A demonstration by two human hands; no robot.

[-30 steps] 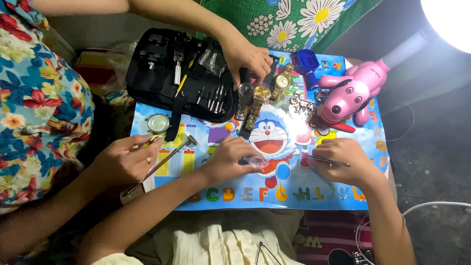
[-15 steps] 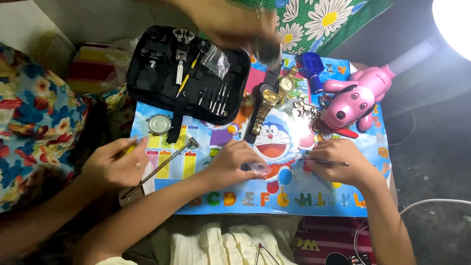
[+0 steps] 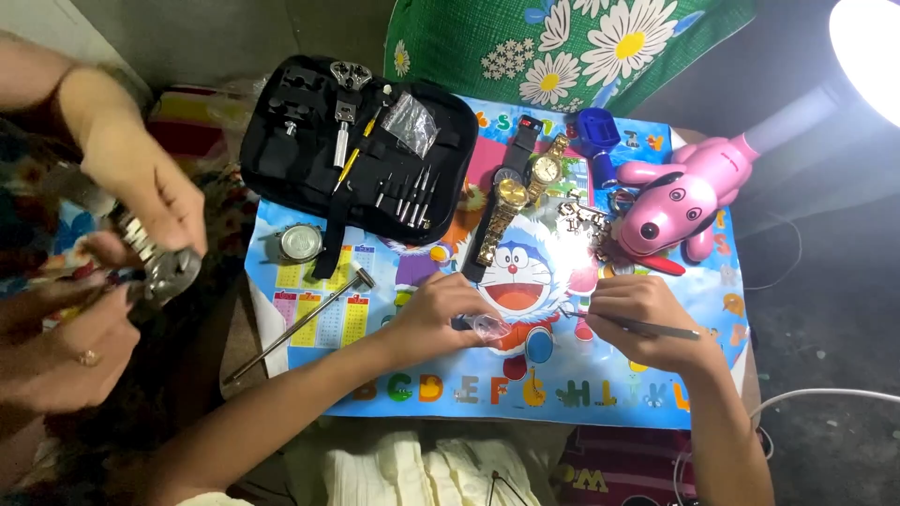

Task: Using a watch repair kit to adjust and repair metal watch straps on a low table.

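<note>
Since the earlier frame, another person's hands (image 3: 112, 272) have lifted a steel watch (image 3: 159, 267) off to the left. Our left hand (image 3: 441, 314) pinches a small clear part (image 3: 487, 326) on the mat (image 3: 600, 394); our right hand (image 3: 642, 319) grips tweezers (image 3: 656, 328). We judge the part is being worked, which calls for a steady tip.

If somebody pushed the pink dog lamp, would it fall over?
Probably it would slide more than tip: the pink dog lamp lies low and wide on the cartoon mat. Its long neck reaching to the bright lamp head may make it top-heavy, so a push up high could wobble it. It looks like smooth, hard plastic, likely light.
</note>
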